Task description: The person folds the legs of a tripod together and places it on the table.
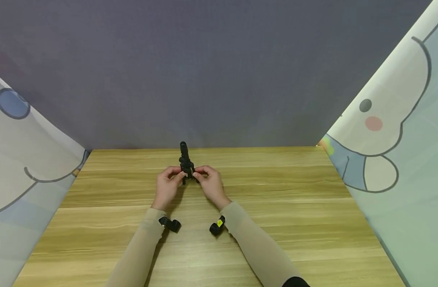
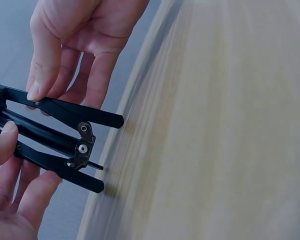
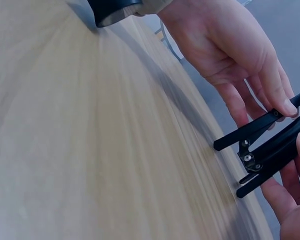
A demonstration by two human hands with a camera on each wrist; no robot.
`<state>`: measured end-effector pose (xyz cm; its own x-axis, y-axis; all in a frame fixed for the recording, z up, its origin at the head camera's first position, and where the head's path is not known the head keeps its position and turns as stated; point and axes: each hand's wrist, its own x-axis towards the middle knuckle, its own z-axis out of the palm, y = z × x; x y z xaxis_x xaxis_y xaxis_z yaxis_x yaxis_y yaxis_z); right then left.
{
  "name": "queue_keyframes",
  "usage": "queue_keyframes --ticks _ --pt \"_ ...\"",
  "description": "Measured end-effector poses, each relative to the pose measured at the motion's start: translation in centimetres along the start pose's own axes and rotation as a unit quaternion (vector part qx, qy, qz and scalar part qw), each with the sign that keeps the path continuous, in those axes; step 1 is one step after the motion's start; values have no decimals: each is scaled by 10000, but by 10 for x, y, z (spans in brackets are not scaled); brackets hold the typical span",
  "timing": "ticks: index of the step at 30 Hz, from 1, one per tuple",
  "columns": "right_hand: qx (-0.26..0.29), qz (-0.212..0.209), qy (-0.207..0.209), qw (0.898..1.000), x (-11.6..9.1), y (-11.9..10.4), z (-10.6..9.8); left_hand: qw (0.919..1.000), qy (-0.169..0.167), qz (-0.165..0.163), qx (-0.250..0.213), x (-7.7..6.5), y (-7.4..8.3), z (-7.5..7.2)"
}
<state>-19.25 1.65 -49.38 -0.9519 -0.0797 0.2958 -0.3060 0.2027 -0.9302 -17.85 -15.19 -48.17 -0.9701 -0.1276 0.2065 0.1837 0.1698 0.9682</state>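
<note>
Both hands hold a black mini tripod [image 1: 186, 159] upright near the table's far edge. The left hand [image 1: 165, 188] pinches one leg between thumb and fingers; the right hand [image 1: 211, 186] pinches another. In the left wrist view, the leg in the right hand [image 2: 85, 30] and the leg in the left hand [image 2: 15, 210] stand spread from the central tube [image 2: 45, 136]. Metal hinge links [image 2: 83, 148] join them at the bottom. The right wrist view shows the legs [image 3: 252, 130] too. Whether the feet touch the table cannot be told.
The light wood table [image 1: 294, 207] meets a dark grey panel [image 1: 219, 79] at its back edge. Cartoon-printed cloth [image 1: 384, 99] hangs at the right and left sides. Each wrist wears a small black camera [image 1: 217, 226].
</note>
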Motion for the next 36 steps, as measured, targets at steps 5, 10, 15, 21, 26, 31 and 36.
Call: queue_keyframes --ticks 5,10,15,21,26,31,36 --pt "114 5 -148 9998 0 2 -5 9999 -100 115 -32 -1 -1 -1" --pt "240 -81 -238 9994 0 2 -11 9997 -237 60 -76 1 1 -2" --pt "207 -131 -256 9994 0 5 -19 9990 -289 88 319 3 2 -3" --pt "235 -94 -257 9994 -3 6 -28 9950 -642 169 746 6 -1 -9" --pt "229 -72 -286 9993 -6 6 -32 9869 -1304 198 931 14 -3 -20" --pt "152 1 -326 9994 -7 4 -35 9856 -1516 0 748 18 -5 -27" --pt "154 -26 -315 9994 -7 5 -39 9896 -1253 -79 698 9 2 -26"
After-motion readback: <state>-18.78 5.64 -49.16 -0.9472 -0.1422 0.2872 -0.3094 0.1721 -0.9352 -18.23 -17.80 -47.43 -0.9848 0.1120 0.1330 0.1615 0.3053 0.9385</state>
